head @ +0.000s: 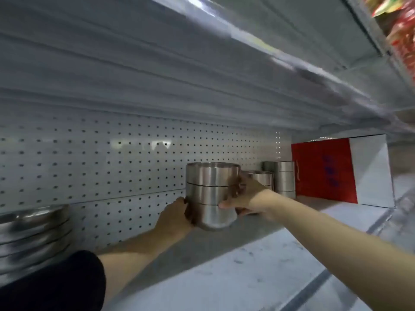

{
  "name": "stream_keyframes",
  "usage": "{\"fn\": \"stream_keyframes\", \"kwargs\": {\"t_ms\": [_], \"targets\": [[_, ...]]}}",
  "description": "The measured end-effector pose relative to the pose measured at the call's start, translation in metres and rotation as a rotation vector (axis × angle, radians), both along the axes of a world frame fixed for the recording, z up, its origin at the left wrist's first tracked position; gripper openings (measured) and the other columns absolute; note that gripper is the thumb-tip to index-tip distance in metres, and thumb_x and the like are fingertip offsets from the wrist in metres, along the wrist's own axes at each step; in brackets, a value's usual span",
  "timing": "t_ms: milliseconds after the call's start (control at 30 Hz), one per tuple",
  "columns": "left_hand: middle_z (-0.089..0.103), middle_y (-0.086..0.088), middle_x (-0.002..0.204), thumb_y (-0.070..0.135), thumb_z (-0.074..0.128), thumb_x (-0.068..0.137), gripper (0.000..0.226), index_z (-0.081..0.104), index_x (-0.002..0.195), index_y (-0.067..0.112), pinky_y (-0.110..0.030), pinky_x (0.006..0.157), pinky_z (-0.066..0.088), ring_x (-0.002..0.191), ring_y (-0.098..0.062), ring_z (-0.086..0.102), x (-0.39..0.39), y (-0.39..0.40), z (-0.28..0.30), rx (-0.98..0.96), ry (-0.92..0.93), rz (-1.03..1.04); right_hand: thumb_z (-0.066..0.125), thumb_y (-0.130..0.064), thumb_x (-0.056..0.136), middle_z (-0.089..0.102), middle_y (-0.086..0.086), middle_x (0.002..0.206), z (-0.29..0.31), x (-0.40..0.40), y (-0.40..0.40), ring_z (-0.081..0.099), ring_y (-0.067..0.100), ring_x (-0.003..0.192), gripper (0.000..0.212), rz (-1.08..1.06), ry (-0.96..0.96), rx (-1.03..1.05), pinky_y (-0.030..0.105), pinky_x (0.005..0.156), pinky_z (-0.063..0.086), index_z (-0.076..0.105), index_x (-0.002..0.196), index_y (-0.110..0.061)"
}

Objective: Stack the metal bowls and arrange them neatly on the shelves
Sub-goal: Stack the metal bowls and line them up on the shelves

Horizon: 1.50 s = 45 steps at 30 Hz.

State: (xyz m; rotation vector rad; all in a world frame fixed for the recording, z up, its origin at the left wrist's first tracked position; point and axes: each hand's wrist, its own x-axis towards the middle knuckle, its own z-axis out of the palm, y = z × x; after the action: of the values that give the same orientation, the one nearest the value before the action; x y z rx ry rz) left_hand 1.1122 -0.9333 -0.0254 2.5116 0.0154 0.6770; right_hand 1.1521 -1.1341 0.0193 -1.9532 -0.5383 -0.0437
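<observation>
A stack of three metal bowls (pixel 210 194) is held just above the grey shelf (pixel 247 261), close to the pegboard back wall. My left hand (pixel 174 216) grips its lower left side. My right hand (pixel 244 196) grips its right side, thumb across the front. Behind my right hand stands a lower stack of bowls (pixel 261 177), partly hidden. A taller stack of bowls (pixel 284 178) stands further right. At the far left a blurred pile of wider metal bowls (pixel 33 234) rests on the shelf.
A red and white box (pixel 341 171) stands at the right end of the shelf beside the tall stack. The shelf above (pixel 202 63) hangs low overhead. Red packaged goods (pixel 402 34) fill the top right corner.
</observation>
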Motion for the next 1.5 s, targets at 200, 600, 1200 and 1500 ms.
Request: {"fn": "stream_keyframes", "kwargs": {"t_ms": [200,600,1200,1500], "targets": [[0.062,-0.008,0.11,0.02,0.068,0.081,0.05,0.044,0.123,0.01,-0.027,0.082,0.05,0.098,-0.02,0.061,0.061,-0.025,-0.012,0.015,0.054,0.135,0.091,-0.035,0.05,0.057,-0.007,0.118,-0.009,0.087,-0.019,0.055,0.019,0.111,0.08,0.197,-0.003,-0.037,0.042,0.087,0.055,0.05,0.118,-0.031],[0.058,-0.006,0.116,0.02,0.063,0.085,0.04,0.045,0.121,0.014,-0.031,0.09,0.05,0.102,-0.018,0.057,0.112,-0.041,-0.033,-0.01,0.118,0.27,0.088,-0.023,0.06,0.058,-0.013,0.108,-0.033,0.154,-0.024,0.055,0.012,0.103,0.07,0.298,0.027,-0.019,0.037,0.082,0.054,0.047,0.117,-0.032],[0.052,-0.007,0.132,0.018,0.063,0.084,0.048,0.048,0.129,0.014,-0.029,0.099,0.039,0.121,-0.022,0.048,0.082,-0.046,-0.024,0.126,0.219,0.274,0.082,-0.049,0.06,0.046,-0.02,0.106,-0.042,0.161,-0.027,0.046,0.001,0.094,0.072,0.192,-0.321,-0.159,0.018,0.078,0.038,0.04,0.117,-0.036],[0.066,0.008,0.111,0.031,0.069,0.079,0.036,0.06,0.114,0.029,-0.024,0.092,0.049,0.098,-0.01,0.062,-0.075,0.01,0.007,0.081,0.231,0.335,0.08,-0.055,0.065,0.048,0.004,0.129,-0.023,0.18,-0.009,0.054,0.022,0.101,0.087,-0.092,-0.621,-0.117,0.053,0.087,0.051,0.034,0.135,-0.031]]}}
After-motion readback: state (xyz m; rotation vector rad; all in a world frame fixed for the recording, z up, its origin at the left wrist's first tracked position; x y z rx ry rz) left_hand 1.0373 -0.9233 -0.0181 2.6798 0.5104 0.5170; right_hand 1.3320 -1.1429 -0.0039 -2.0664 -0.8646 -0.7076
